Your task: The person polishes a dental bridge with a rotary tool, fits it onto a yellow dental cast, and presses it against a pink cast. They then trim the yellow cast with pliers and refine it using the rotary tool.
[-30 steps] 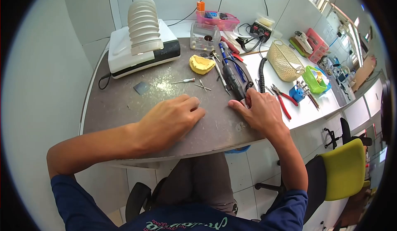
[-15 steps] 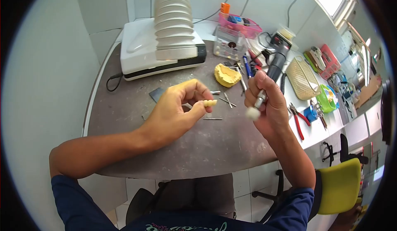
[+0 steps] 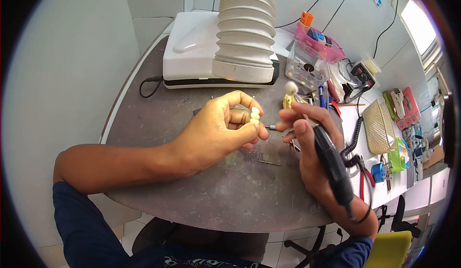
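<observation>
My left hand (image 3: 211, 131) pinches a small cream-coloured dental bridge (image 3: 255, 116) of joined tooth crowns between thumb and fingers, holding it upright. In my right hand (image 3: 314, 145) is a black rotary handpiece (image 3: 332, 165), its body slanting down across the palm towards my wrist. The handpiece's round white polishing tip (image 3: 291, 87) points up and away from me, slightly blurred, apart from the bridge. Behind the tip and right fingers, a yellow plaster dental cast (image 3: 287, 103) is mostly hidden. A thin metal bur (image 3: 269, 162) lies on the grey bench between my hands.
A white machine (image 3: 192, 42) with a ribbed hose (image 3: 246, 28) stands at the back. Beyond my right hand are a clear plastic box (image 3: 307, 64), a pink basket (image 3: 331, 52), a cream basket (image 3: 378, 126), red-handled pliers (image 3: 367, 177) and a coiled cord (image 3: 356, 136).
My right hand has turned the handpiece over, so its tip now points up instead of down. The bridge in my left hand is now more upright. The view has shifted, moving the bench items rightward.
</observation>
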A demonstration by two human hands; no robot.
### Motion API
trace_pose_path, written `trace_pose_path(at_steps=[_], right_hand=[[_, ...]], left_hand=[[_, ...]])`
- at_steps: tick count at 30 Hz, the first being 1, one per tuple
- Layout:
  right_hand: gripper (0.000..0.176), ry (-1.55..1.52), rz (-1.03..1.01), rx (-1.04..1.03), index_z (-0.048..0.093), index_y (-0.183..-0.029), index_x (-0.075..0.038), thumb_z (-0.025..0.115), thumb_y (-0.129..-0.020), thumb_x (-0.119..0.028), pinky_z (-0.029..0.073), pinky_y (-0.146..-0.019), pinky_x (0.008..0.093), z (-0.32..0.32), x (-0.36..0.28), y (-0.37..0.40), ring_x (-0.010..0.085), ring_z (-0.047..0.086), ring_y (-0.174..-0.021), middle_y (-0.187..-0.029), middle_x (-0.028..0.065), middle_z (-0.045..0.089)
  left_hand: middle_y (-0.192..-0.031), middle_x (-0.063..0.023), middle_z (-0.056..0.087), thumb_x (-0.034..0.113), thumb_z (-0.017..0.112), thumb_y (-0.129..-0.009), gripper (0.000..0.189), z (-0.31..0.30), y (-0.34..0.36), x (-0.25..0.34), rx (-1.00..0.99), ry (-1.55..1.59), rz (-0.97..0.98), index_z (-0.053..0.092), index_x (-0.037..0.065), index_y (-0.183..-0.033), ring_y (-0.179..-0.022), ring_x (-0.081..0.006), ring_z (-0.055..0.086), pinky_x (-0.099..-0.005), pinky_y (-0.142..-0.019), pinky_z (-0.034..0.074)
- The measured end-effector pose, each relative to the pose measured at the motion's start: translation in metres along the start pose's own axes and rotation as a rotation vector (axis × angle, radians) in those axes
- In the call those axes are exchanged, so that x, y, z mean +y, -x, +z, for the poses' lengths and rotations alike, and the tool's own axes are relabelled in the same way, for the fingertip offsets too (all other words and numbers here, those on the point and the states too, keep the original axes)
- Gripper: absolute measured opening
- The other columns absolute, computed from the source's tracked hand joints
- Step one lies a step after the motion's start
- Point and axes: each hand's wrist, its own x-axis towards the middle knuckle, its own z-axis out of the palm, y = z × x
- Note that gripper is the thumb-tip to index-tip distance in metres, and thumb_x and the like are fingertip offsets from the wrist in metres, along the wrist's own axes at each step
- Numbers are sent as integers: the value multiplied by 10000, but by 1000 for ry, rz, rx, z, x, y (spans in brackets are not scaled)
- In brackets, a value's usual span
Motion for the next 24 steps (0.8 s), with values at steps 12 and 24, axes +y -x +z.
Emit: trace_pose_path(at_steps=[12,24], right_hand=[[197,104,-89,-190,598,-1043,-15,681,-869,26,521,-800,249,-3,13,-7,115,616,-885,-981,64,614],[217,3,-72,-189,602,-1049,-10,718,-866,-20,529,-783,256,-2,15,-4,111,619,-866,-941,56,610]], left_hand=[[-965,-102,687,160,595,-989,175,0,-3,-3,-78,-80,56,549,29,-1095,-847,-97,643,-244,-782,531],[-1049,-55,649,134,627,-966,244,-1,-3,-3,-95,3,66,552,13,-1163,-912,-91,625,-246,-840,534]])
